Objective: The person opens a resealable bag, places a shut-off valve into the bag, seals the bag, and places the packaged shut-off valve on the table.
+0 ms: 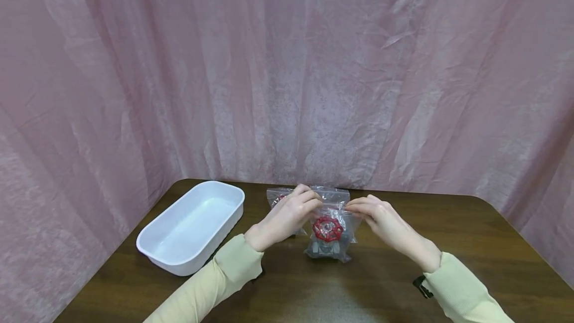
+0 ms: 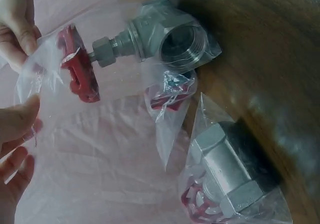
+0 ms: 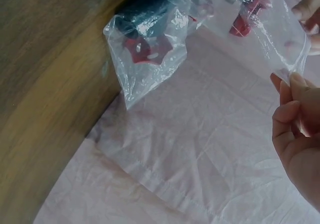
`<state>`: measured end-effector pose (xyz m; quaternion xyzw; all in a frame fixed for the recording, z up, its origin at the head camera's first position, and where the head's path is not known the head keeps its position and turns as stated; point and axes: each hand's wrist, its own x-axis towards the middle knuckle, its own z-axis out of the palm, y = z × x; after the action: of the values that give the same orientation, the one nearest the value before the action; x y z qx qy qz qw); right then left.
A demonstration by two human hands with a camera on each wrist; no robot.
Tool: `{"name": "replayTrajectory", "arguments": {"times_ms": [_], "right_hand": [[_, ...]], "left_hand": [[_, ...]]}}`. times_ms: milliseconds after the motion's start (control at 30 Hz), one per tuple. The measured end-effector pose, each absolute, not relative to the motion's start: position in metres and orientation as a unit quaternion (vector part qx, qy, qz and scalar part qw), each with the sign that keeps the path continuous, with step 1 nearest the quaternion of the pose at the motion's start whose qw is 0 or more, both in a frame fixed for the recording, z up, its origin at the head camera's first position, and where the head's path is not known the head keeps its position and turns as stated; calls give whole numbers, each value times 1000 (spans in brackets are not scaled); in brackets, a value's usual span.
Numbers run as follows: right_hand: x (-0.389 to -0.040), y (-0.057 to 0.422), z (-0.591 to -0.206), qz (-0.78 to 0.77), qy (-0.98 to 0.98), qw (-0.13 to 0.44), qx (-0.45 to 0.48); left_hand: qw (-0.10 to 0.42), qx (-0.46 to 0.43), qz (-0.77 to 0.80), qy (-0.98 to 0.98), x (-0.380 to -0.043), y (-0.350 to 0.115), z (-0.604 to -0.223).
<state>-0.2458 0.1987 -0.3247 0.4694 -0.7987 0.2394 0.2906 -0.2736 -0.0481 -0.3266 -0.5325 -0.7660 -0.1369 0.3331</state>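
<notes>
A clear zip bag holding a gate valve with a red handwheel stands between my hands on the table. My left hand pinches the bag's top edge on the left; my right hand pinches the same edge on the right. In the left wrist view, the silver valve body shows its threaded opening, with the bag stretched around it. Behind are two more bagged valves; one silver body appears at that view's lower right, while another red handwheel shows in the right wrist view.
A white rectangular basin sits on the left of the brown wooden table. Pink curtains hang along the table's back and sides. The other bags lie close behind the one in my hands.
</notes>
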Motion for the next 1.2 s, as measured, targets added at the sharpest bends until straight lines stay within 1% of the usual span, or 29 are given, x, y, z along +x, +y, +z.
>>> {"name": "replayTrajectory", "arguments": {"times_ms": [133,200,267,333,467,567,667,833,1000,1200], "right_hand": [[-245,198,-324,250,-796,288,469],[-245,198,-324,259,-795,290,465],[-246,198,-325,264,-796,292,461],[-246,198,-325,266,-798,292,456],[-246,197,-326,266,-802,286,453],[-247,197,-325,267,-804,280,452],[-247,197,-325,267,-804,278,454],[-247,198,-325,270,-803,277,453],[-247,200,-325,282,-802,273,451],[-246,201,-324,330,-806,238,430]], "left_hand": [[346,-515,-171,-765,-274,-49,-329],[332,-508,-196,-770,-275,-49,-332],[303,-496,-231,-780,-276,-49,-336],[264,-473,-286,-790,-277,-50,-342],[188,-400,-419,-793,-278,-53,-354],[156,-351,-489,-783,-279,-55,-362],[130,-320,-538,-769,-280,-55,-367],[100,-279,-566,-769,-279,-54,-371],[90,-261,-592,-757,-272,-53,-362],[64,-266,-634,-724,-264,-53,-348]]}}
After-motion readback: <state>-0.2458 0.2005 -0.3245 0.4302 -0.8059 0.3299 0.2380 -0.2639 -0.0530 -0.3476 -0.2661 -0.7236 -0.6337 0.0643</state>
